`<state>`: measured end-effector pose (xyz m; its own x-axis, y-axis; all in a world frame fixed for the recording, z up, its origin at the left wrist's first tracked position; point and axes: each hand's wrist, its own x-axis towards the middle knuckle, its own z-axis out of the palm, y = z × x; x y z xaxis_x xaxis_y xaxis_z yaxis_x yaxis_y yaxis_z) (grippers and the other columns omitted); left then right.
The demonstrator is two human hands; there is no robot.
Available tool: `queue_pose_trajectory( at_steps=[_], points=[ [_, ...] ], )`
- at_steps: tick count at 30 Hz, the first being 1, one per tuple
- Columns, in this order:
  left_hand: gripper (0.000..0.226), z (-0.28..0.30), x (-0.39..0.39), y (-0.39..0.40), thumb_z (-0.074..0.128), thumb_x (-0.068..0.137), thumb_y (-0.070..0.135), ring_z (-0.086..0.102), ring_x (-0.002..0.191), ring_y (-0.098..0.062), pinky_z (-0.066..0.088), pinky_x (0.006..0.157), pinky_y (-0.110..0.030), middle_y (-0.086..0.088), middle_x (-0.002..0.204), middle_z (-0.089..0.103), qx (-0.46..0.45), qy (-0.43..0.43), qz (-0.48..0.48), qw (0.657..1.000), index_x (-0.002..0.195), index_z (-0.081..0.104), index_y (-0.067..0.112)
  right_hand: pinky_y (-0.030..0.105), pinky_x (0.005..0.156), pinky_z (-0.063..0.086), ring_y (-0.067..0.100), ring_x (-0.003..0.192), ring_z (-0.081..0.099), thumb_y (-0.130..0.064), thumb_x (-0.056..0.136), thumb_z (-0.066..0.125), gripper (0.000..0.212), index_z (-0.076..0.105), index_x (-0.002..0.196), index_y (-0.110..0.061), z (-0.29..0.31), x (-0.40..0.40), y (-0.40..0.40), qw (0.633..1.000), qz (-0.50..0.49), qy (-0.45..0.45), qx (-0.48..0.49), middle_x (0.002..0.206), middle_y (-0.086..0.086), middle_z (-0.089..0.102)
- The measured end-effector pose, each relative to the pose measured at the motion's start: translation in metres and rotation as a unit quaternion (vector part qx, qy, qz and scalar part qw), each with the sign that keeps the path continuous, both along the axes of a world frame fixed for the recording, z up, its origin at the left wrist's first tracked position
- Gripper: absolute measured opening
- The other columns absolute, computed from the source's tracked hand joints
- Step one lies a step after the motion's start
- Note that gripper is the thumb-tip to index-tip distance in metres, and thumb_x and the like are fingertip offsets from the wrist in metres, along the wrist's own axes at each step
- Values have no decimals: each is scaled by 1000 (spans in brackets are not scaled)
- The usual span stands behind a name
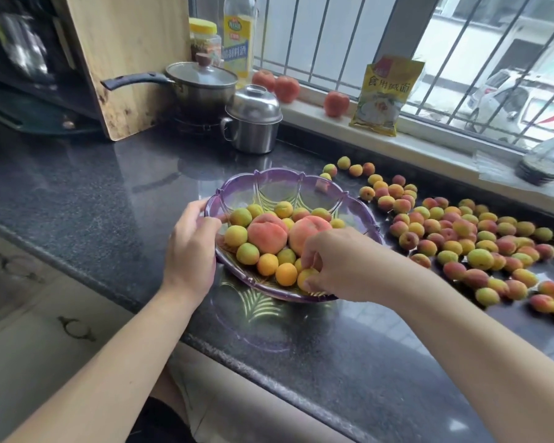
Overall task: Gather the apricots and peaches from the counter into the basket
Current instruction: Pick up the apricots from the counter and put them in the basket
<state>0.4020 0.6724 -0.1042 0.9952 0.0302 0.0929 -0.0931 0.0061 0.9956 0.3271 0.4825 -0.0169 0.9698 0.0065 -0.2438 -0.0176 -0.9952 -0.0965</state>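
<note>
On the dark counter (77,193), the purple basket (288,180) sits tilted, its near-left rim gripped by the left hand (191,247). Right of it, the right hand (336,263) pinches an apricot (306,278) at the near rim, seemingly dropping it in beside two peaches (267,233). Next: reach right to the loose apricots (480,244); open counter lies between.

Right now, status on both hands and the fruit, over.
Left hand holds basket rim. Right hand pinches apricot over basket. Two peaches in; most apricots still on counter. Nothing in the way.
</note>
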Motion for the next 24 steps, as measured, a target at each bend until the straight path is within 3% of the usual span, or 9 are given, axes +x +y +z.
queue_pose_trajectory(
  at_steps=[6, 8, 10, 12, 14, 17, 21, 23, 24],
  points=[
    [30, 1, -1, 1, 51, 81, 40, 70, 107, -25, 53, 100, -61, 10, 100, 77, -7, 3, -9, 1000, 98, 73, 50, 32, 80, 55, 20, 95, 57, -34, 87, 76, 29, 66, 111, -23, -2, 0, 0, 1000, 15, -17, 9, 101, -8, 51],
    [31, 0, -1, 2, 50, 82, 42, 69, 110, -23, 52, 102, -62, 12, 105, 76, -7, 6, -21, 1000, 103, 72, 48, 34, 81, 57, 18, 93, 60, -35, 86, 76, 26, 67, 109, -25, -1, -3, -7, 999, 12, -31, 35, 101, -9, 58],
    [33, 0, -2, 3, 49, 82, 43, 67, 115, -22, 48, 107, -62, 16, 109, 75, -11, 16, -41, 999, 107, 69, 50, 31, 77, 58, 12, 88, 63, -36, 90, 72, 18, 71, 105, -26, 2, -11, -22, 989, -26, -105, 99, 98, -9, 66],
    [44, 4, -6, 1, 45, 85, 39, 61, 125, -17, 42, 115, -57, 20, 122, 70, 5, 17, -58, 998, 124, 63, 49, 24, 68, 55, 7, 79, 66, -30, 95, 67, 7, 70, 98, -25, 4, -21, -45, 950, -103, -239, 174, 87, -11, 68],
    [64, 7, -13, -3, 38, 87, 36, 47, 141, -10, 33, 123, -44, 18, 149, 54, 45, 12, -74, 996, 151, 45, 41, 19, 59, 49, 8, 69, 66, -22, 98, 63, 8, 69, 94, -22, -4, -32, -75, 885, -183, -376, 206, 79, -8, 67],
    [73, 11, -23, -11, 36, 91, 38, 35, 149, -9, 26, 118, -31, 14, 165, 36, 77, 14, -72, 994, 164, 26, 37, 14, 61, 43, 12, 75, 66, -14, 98, 61, 11, 70, 93, -12, -42, -45, -113, 819, -268, -482, 159, 82, 1, 68],
    [48, 5, -46, -29, 42, 108, 13, 45, 129, -11, 34, 97, -17, 8, 149, 46, 69, 6, -49, 996, 151, 32, 31, 43, 72, 59, 31, 82, 69, -10, 98, 58, 14, 70, 104, -10, -80, -55, -145, 781, -339, -500, 161, 98, 8, 68],
    [38, 1, -53, -36, 50, 103, 11, 53, 117, -12, 39, 86, -14, 6, 140, 51, 43, 4, -33, 999, 133, 35, 30, 47, 75, 61, 30, 84, 70, -10, 98, 56, 15, 70, 105, -12, -80, -57, -149, 769, -358, -503, 169, 101, 7, 68],
    [34, -1, -53, -37, 54, 98, 18, 57, 114, -12, 43, 89, -19, 3, 136, 54, 23, 5, -19, 1000, 125, 38, 31, 45, 78, 61, 29, 87, 69, -10, 98, 57, 16, 70, 107, -11, -81, -57, -149, 777, -361, -489, 165, 103, 8, 67]
  ],
)
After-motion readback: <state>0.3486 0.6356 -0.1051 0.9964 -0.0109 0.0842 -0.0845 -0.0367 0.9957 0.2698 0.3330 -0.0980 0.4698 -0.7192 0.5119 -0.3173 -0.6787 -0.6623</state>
